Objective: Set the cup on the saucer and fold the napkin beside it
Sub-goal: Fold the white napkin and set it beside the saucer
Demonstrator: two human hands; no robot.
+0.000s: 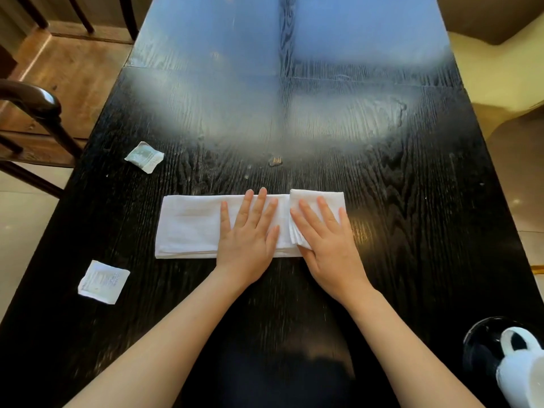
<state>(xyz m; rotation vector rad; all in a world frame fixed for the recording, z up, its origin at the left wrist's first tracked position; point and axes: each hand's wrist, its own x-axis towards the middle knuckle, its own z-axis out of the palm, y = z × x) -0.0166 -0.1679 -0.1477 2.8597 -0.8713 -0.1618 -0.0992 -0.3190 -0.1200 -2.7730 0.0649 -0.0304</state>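
A white napkin [188, 226] lies as a long folded strip across the middle of the black table [412, 187]. Its right end is folded over onto itself. My left hand [250, 231] rests flat on the strip's middle with fingers spread. My right hand [326, 240] presses flat on the folded-over right end, its thumb tucked under the layered edge. At the bottom right corner a white cup [522, 366] with its handle facing away from me stands on a dark saucer [478, 346], partly cut off by the frame.
Two small white sachets lie on the table's left side, one [144, 156] farther away and one [103, 282] nearer. A dark wooden chair [38, 113] stands off the left edge. Pale seating [500, 69] lies beyond the right edge.
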